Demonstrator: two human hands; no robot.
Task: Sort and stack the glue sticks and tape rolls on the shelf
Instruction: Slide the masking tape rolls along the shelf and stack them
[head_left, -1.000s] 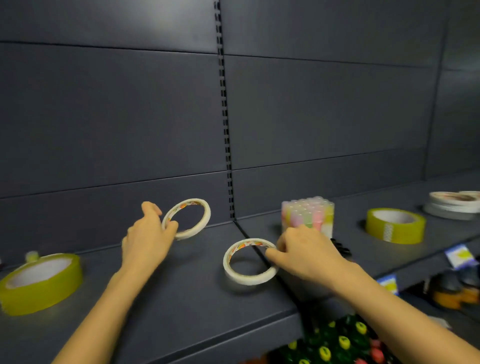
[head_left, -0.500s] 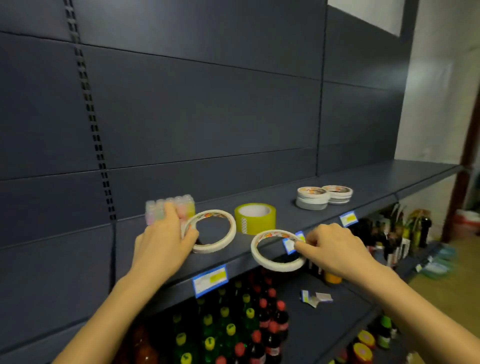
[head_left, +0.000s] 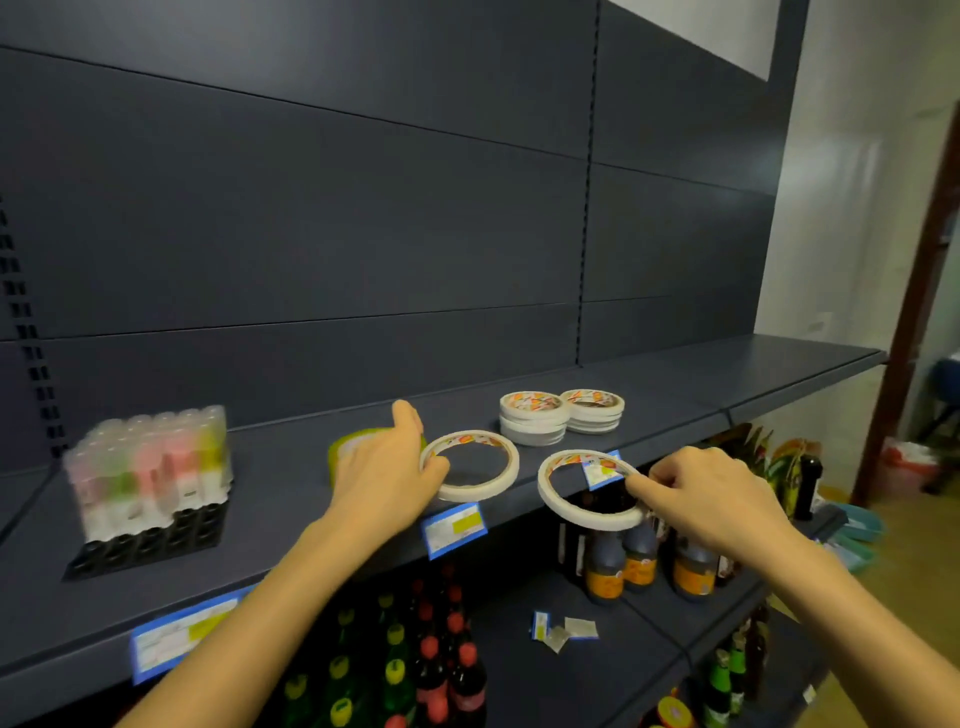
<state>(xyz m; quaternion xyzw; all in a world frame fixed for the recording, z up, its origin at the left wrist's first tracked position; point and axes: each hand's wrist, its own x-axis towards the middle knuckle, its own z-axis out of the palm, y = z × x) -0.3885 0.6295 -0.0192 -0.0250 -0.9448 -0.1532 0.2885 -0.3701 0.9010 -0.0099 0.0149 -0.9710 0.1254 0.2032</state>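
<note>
Both hands pinch thin white tape rings: left hand (head_left: 387, 483) holds the left ring (head_left: 470, 435) by its nine o'clock rim over the shelf (head_left: 291, 499), right hand (head_left: 711, 499) holds the right ring (head_left: 551, 496) at three o'clock, past the shelf edge. They look light and stiff, so rim pinches suit them. Matching tape stacks (head_left: 535, 423) sit at twelve o'clock

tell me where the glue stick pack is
The glue stick pack stands on the shelf at the head view's left, left of the yellow tape roll and left hand.
</note>
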